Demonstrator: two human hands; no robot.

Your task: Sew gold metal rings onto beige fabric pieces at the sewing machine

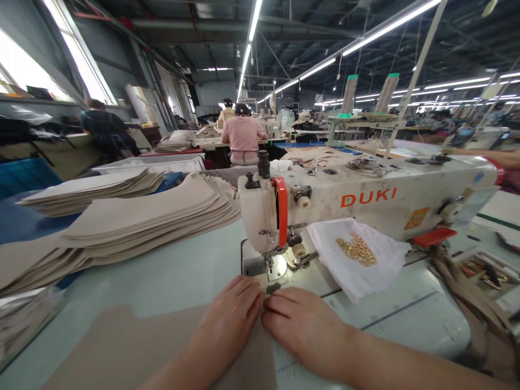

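The beige fabric panel (134,346) lay flat on the pale bench (170,276), its leading edge at the presser foot (271,264) of the DUKI sewing machine (365,200). The left hand (227,319) rested palm down on the panel, fingers extended toward the needle area. The right hand (304,325) lay just beside it, also palm down, fingertips at the panel's edge close to the foot. Neither hand formed a closed grip; both pressed flat, fingers loosely together, thumbs nearly touching.

The panel appeared thin, soft and light, yet stiff enough to lie without wrinkles. It would likely slide easily on the smooth bench, so flat palm pressure near the seam edge suited it better than a pinch.

Both forearms entered from the lower frame, converging toward the needle, wrists low.

Stacks of cut beige panels (154,216) lay to the left. A white cloth (365,271) bearing small gold metal fittings (356,250) lay under the machine arm.
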